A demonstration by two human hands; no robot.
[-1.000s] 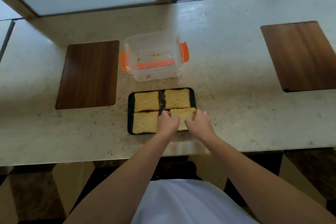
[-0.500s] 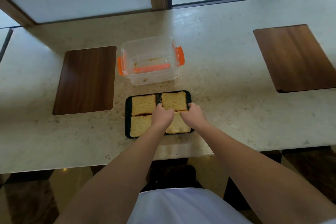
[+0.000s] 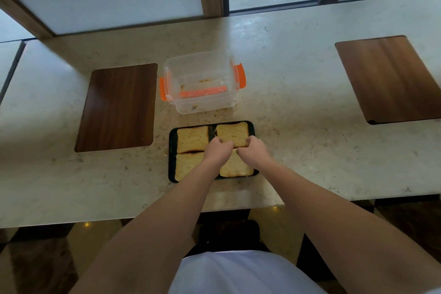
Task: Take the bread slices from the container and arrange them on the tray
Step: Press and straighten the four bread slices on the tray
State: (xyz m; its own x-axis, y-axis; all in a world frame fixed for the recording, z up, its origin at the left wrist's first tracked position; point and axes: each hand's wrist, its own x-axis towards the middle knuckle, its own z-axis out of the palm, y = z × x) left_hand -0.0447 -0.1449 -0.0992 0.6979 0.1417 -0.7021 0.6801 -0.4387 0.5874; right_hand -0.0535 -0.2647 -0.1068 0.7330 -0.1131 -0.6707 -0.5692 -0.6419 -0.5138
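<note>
A black tray [image 3: 172,150] lies on the counter with bread slices in a two-by-two grid: far left [image 3: 192,138], far right [image 3: 232,132], near left [image 3: 187,166], near right [image 3: 235,167]. My left hand [image 3: 218,148] and my right hand [image 3: 254,149] sit side by side over the middle of the tray. Their curled fingers pinch the near edge of the far-right slice. My forearms hide parts of the two near slices. Behind the tray stands the clear plastic container [image 3: 200,81] with orange clips, holding only crumbs.
A dark wooden board [image 3: 117,107] lies to the left of the container, and another wooden board [image 3: 391,79] at the far right. Windows run along the back of the pale stone counter [image 3: 298,126]. The counter's front edge is just below the tray.
Both hands moved away from me, from the near-right slice to the near edge of the far-right slice. The near-right slice now lies flat and uncovered on the tray.
</note>
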